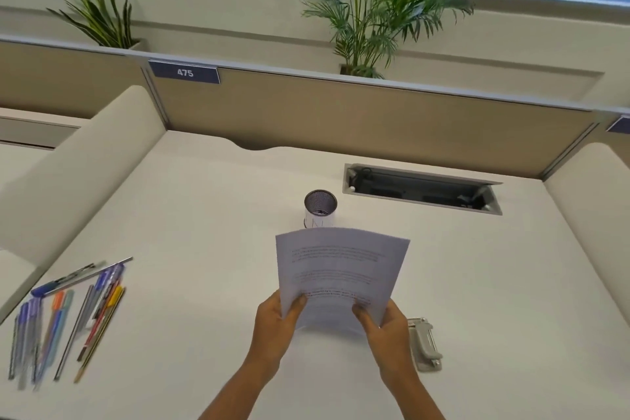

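Printed sheets (341, 269) held above the desk (204, 215): your left hand (276, 324) and right hand (388, 327) pinch the bottom corners, likely to square them for the hole punch (424, 344) just beside

Open desk (204, 215) flanks the paper (341, 269); mesh cup (319, 208) stands just beyond, hole punch (424, 344) at right.

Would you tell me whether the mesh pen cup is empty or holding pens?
Empty, it seems: the pen cup stands upright, nothing sticks out of its mouth, and the pens lie loose on the desk at left.
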`<state>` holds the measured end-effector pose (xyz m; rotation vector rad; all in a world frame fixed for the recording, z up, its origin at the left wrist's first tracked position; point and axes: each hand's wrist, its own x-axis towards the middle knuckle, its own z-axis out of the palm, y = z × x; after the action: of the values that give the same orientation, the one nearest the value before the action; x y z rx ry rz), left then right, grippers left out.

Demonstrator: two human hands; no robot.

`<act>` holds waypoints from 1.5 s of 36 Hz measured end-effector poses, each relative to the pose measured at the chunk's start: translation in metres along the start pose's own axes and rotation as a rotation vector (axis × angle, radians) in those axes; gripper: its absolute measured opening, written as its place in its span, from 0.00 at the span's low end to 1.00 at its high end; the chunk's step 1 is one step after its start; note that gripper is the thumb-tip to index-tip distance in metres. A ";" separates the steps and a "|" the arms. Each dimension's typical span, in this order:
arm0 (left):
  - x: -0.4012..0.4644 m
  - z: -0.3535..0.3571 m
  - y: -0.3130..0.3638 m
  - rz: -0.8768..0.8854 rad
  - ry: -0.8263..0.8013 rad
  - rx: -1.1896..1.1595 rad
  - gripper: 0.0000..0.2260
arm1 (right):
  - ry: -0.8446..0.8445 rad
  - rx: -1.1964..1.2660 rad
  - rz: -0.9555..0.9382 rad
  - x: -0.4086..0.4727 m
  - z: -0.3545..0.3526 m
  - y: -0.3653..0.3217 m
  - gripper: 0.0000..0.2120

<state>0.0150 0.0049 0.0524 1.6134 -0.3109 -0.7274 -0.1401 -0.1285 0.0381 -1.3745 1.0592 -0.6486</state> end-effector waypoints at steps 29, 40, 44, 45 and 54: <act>0.003 -0.040 0.016 -0.084 0.104 -0.660 0.25 | -0.113 0.092 0.203 0.008 -0.043 -0.042 0.13; 0.005 -0.069 0.046 -0.016 -0.160 -0.051 0.15 | -0.196 -0.052 0.072 0.024 -0.070 -0.069 0.11; 0.002 -0.056 0.050 0.094 -0.020 -0.032 0.10 | -0.057 -0.040 -0.080 0.014 -0.059 -0.070 0.06; 0.000 -0.054 0.050 0.114 0.010 -0.038 0.10 | -0.022 -0.024 -0.104 0.011 -0.056 -0.067 0.05; -0.013 -0.044 -0.009 0.025 0.086 0.095 0.10 | 0.089 -0.048 -0.029 -0.010 -0.031 -0.002 0.06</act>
<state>0.0307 0.0490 0.0482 1.7225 -0.3066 -0.6302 -0.1712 -0.1340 0.0455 -1.4154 1.1336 -0.7160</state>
